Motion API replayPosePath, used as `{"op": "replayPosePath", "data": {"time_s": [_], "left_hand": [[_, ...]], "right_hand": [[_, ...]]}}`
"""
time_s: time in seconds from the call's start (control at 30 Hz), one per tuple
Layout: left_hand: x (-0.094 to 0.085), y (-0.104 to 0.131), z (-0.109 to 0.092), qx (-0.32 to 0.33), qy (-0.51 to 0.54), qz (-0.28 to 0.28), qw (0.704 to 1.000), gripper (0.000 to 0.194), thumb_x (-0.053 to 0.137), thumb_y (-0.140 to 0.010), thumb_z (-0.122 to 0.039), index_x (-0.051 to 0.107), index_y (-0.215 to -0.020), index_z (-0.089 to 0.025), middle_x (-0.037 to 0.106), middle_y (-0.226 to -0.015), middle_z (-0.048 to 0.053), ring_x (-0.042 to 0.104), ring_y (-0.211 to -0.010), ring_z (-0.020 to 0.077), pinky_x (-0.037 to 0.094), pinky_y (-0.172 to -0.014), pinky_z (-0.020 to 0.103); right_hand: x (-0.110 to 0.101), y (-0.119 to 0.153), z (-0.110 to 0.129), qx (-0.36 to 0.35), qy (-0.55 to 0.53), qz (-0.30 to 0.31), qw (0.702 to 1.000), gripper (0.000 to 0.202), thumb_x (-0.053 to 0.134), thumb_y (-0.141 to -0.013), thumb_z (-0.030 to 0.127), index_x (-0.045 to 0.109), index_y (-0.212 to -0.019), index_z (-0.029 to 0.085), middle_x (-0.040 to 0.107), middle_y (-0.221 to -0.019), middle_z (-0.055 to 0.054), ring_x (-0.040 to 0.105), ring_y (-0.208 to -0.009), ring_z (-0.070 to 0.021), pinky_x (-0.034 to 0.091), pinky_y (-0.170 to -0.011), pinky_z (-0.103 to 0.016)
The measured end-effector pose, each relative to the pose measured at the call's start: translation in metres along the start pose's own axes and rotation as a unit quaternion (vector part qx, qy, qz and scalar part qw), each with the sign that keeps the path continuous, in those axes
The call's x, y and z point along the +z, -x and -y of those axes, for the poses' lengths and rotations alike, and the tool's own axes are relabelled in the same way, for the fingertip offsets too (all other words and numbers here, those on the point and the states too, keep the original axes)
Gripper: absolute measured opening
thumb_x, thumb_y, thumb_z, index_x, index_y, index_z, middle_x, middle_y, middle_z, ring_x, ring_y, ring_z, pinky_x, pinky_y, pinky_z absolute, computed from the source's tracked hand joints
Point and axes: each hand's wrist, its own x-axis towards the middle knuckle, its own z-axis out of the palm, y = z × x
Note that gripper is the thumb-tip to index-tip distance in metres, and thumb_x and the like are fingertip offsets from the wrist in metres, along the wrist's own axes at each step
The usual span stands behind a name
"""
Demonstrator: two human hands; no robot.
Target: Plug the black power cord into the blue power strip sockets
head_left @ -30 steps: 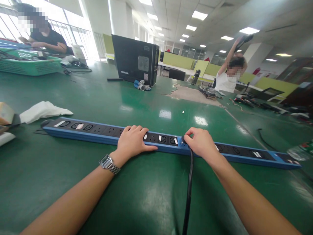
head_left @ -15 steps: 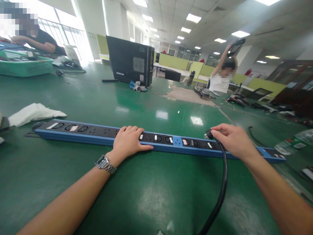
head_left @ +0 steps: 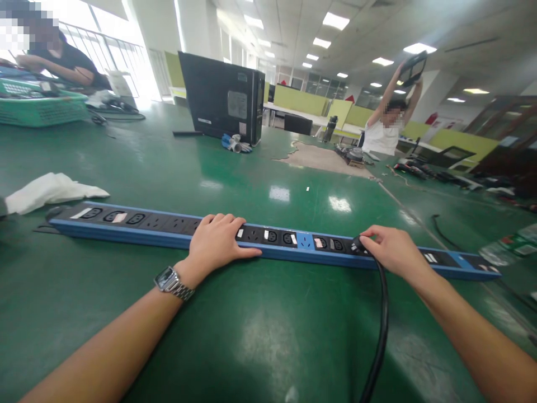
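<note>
A long blue and black power strip (head_left: 327, 256) lies across the green table, with rows of sockets facing up. My left hand (head_left: 216, 240), a metal watch on its wrist, rests over the strip left of its middle, fingers wrapped over the far edge and thumb along the near side. Between the fingertips of my right hand (head_left: 390, 249) is a black plug (head_left: 357, 244), low over the sockets right of the blue socket. Whether its pins touch the strip cannot be made out. A thick black cable (head_left: 382, 324) hangs from the plug toward the near edge.
A black computer case (head_left: 226, 98) stands at the back, gloves (head_left: 236, 144) beside it. White cloth (head_left: 54, 190) lies left, a green basket (head_left: 46, 109) behind it. A plastic bottle (head_left: 507, 249) lies right. One person sits back left; another raises a dark object back right.
My right hand has lowered the plug closer to the strip and tilted it. My left hand stays on the strip. The view has shifted slightly.
</note>
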Motion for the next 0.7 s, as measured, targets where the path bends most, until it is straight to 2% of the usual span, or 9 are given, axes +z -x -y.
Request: {"op": "replayPosePath", "data": {"time_s": [0.27, 0.37, 0.4, 0.47, 0.5, 0.57, 0.63, 0.7], "left_hand": [[-0.001, 0.0, -0.002, -0.008, 0.011, -0.002, 1.0, 0.081, 0.048, -0.065, -0.087, 0.065, -0.11, -0.022, 0.068, -0.102, 0.011, 0.058, -0.099, 0.0319, 0.037, -0.09, 0.044], [-0.001, 0.001, -0.002, -0.009, 0.015, -0.009, 1.0, 0.08, 0.05, -0.064, -0.087, 0.066, -0.108, -0.022, 0.068, -0.1, 0.011, 0.059, -0.098, 0.0318, 0.037, -0.091, 0.044], [-0.001, 0.002, -0.003, -0.007, 0.016, -0.013, 1.0, 0.08, 0.05, -0.064, -0.086, 0.066, -0.107, -0.021, 0.068, -0.099, 0.011, 0.059, -0.097, 0.0316, 0.037, -0.091, 0.044], [-0.001, 0.002, -0.003, -0.003, 0.019, -0.018, 1.0, 0.079, 0.051, -0.064, -0.086, 0.066, -0.106, -0.021, 0.068, -0.098, 0.011, 0.059, -0.096, 0.0313, 0.037, -0.091, 0.044], [-0.001, 0.002, -0.003, -0.003, 0.02, -0.018, 1.0, 0.079, 0.051, -0.063, -0.086, 0.066, -0.106, -0.021, 0.068, -0.098, 0.011, 0.059, -0.096, 0.0311, 0.036, -0.091, 0.043], [-0.001, 0.002, -0.003, -0.007, 0.022, -0.017, 1.0, 0.079, 0.052, -0.062, -0.086, 0.065, -0.106, -0.022, 0.067, -0.099, 0.011, 0.059, -0.097, 0.0308, 0.036, -0.092, 0.043], [0.0, 0.002, -0.003, -0.014, 0.024, -0.016, 0.999, 0.078, 0.054, -0.061, -0.086, 0.065, -0.105, -0.022, 0.067, -0.1, 0.01, 0.058, -0.099, 0.0306, 0.035, -0.092, 0.042], [0.0, 0.002, -0.003, -0.016, 0.024, -0.018, 0.999, 0.077, 0.055, -0.061, -0.085, 0.065, -0.104, -0.022, 0.067, -0.099, 0.01, 0.058, -0.098, 0.0305, 0.035, -0.091, 0.042]], "right_hand": [[0.013, 0.01, 0.004, -0.062, 0.057, -0.006, 0.996, 0.033, 0.045, -0.084, 0.039, 0.071, -0.092, 0.02, 0.068, -0.067, -0.005, 0.061, -0.062, -0.0213, 0.04, -0.061, -0.031], [0.009, 0.009, 0.005, -0.058, 0.059, 0.003, 0.997, 0.03, 0.047, -0.083, 0.037, 0.072, -0.091, 0.021, 0.07, -0.07, -0.005, 0.063, -0.065, -0.0232, 0.041, -0.061, -0.031], [0.005, 0.008, 0.007, -0.041, 0.047, -0.011, 0.998, 0.029, 0.049, -0.082, 0.038, 0.072, -0.088, 0.021, 0.07, -0.07, -0.006, 0.064, -0.066, -0.0238, 0.042, -0.061, -0.032], [-0.005, 0.005, 0.017, 0.021, -0.01, -0.086, 0.996, 0.029, 0.052, -0.08, 0.041, 0.072, -0.083, 0.021, 0.071, -0.071, -0.006, 0.065, -0.068, -0.0239, 0.043, -0.062, -0.032], [-0.009, 0.005, 0.027, 0.053, -0.055, -0.13, 0.989, 0.029, 0.053, -0.079, 0.042, 0.072, -0.083, 0.02, 0.071, -0.071, -0.006, 0.065, -0.067, -0.0235, 0.044, -0.062, -0.031], [-0.011, 0.005, 0.059, 0.09, -0.158, -0.178, 0.967, 0.031, 0.056, -0.078, 0.044, 0.072, -0.086, 0.018, 0.071, -0.071, -0.006, 0.065, -0.064, -0.0214, 0.045, -0.06, -0.03], [0.0, 0.005, 0.103, 0.025, -0.235, -0.081, 0.968, 0.028, 0.058, -0.076, 0.041, 0.072, -0.085, 0.018, 0.071, -0.07, -0.004, 0.064, -0.062, -0.0188, 0.044, -0.059, -0.028], [0.021, 0.002, 0.149, -0.043, -0.251, -0.007, 0.967, 0.025, 0.056, -0.078, 0.037, 0.072, -0.082, 0.018, 0.07, -0.068, -0.003, 0.063, -0.061, -0.017, 0.043, -0.059, -0.026]]}}
